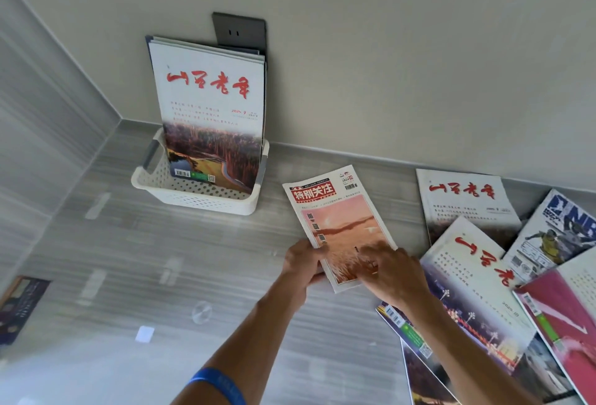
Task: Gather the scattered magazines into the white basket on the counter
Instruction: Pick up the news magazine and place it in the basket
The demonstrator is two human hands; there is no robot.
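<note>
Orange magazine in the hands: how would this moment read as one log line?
step: lifting orange magazine | left hand: grips edge | right hand: on cover | white basket: holds upright magazines | more on counter

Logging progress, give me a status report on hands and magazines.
Both hands, left and right, grip the orange magazine. White basket holds upright magazines. Path clear; pile remains at right.

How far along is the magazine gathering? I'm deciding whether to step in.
Done: several magazines stand upright in the white basket. In hand: both the left hand and right hand hold the orange-cover magazine. Left: a pile of magazines lies on the counter at right.
</note>
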